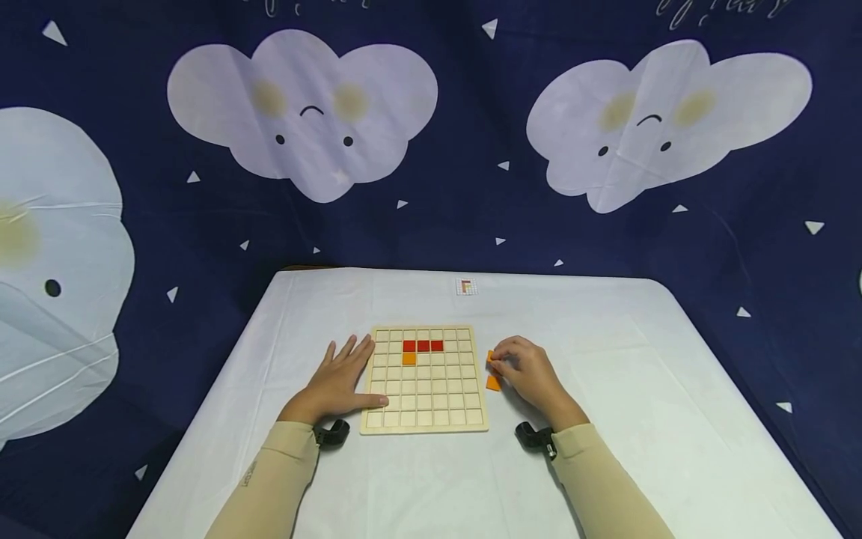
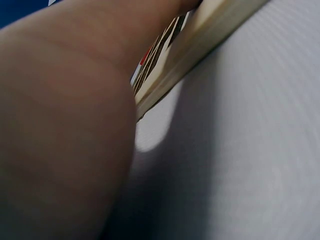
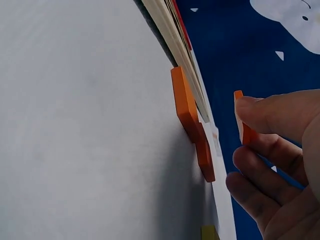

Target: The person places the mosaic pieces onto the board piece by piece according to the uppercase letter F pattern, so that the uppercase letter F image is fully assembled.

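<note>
A pale wooden grid board lies flat on the table. Three red tiles form a row in its upper part, and one orange tile sits directly below the leftmost. My left hand rests spread at the board's left edge, its thumb reaching over the lower left squares. Beyond the right edge, my right hand pinches an orange tile between thumb and finger, raised above the tabletop. Two more orange tiles lie on the table close beside the board, one touching or overlapping the other in the right wrist view.
A small card with a coloured grid pattern lies beyond the board near the table's far side. A yellow piece shows at the bottom of the right wrist view. Behind the white table hangs a dark blue cloth with clouds.
</note>
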The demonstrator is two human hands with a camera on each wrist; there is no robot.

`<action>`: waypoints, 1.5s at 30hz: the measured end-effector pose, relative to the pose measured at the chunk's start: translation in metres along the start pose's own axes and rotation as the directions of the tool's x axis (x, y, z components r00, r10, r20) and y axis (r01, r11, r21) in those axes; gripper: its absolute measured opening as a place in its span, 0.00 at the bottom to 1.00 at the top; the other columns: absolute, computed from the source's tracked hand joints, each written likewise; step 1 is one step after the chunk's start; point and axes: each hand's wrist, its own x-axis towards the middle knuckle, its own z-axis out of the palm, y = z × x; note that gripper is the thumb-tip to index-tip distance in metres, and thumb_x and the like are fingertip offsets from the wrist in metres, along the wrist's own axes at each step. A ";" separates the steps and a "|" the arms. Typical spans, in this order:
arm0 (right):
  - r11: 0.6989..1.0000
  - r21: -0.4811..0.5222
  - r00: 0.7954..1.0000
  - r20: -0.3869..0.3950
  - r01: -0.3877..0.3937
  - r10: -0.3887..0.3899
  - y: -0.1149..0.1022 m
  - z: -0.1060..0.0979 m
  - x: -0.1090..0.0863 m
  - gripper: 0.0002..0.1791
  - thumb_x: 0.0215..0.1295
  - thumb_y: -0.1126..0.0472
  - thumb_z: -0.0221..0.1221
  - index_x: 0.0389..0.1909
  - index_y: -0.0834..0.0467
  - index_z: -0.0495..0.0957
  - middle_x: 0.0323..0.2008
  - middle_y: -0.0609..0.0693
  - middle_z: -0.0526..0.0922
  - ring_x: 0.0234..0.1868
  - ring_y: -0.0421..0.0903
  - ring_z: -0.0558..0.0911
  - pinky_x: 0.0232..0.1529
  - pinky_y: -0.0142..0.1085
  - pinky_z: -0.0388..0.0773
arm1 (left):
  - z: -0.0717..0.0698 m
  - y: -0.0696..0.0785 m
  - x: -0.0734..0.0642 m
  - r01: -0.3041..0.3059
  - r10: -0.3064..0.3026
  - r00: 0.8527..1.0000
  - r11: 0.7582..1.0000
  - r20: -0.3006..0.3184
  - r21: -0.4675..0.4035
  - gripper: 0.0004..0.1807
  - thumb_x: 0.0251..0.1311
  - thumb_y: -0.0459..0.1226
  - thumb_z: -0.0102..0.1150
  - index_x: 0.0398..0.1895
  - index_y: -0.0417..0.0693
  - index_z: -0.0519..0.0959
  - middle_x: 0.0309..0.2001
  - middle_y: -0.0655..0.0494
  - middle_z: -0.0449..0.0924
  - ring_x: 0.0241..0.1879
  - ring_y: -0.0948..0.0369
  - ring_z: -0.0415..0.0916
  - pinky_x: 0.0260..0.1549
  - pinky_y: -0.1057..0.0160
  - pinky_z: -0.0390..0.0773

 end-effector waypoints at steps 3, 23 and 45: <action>1.000 -0.001 1.000 0.011 -0.005 0.005 -0.001 0.001 0.000 0.07 0.61 0.71 0.75 0.36 0.58 0.89 0.43 0.46 0.86 0.49 0.49 0.85 0.55 0.50 0.82 | -0.001 0.001 -0.001 -0.005 0.005 1.000 1.000 0.003 -0.005 0.70 0.51 0.76 0.63 0.85 0.40 0.52 0.84 0.46 0.46 0.82 0.45 0.37 0.76 0.38 0.30; 0.999 0.049 0.999 0.038 0.003 -0.005 -0.014 0.007 0.011 0.05 0.63 0.71 0.74 0.38 0.60 0.89 0.44 0.48 0.86 0.48 0.49 0.85 0.51 0.44 0.86 | -0.003 0.000 0.000 0.003 -0.003 1.000 1.000 0.020 0.002 0.70 0.51 0.77 0.62 0.85 0.41 0.50 0.85 0.48 0.44 0.83 0.47 0.35 0.77 0.41 0.29; 0.990 0.094 0.987 0.105 0.108 -0.118 -0.040 0.028 0.038 0.04 0.66 0.67 0.72 0.41 0.60 0.89 0.46 0.46 0.86 0.51 0.48 0.85 0.54 0.43 0.83 | 0.000 -0.001 0.001 0.003 -0.003 1.000 1.000 0.016 0.001 0.71 0.50 0.77 0.61 0.85 0.42 0.50 0.85 0.49 0.45 0.83 0.48 0.35 0.77 0.41 0.30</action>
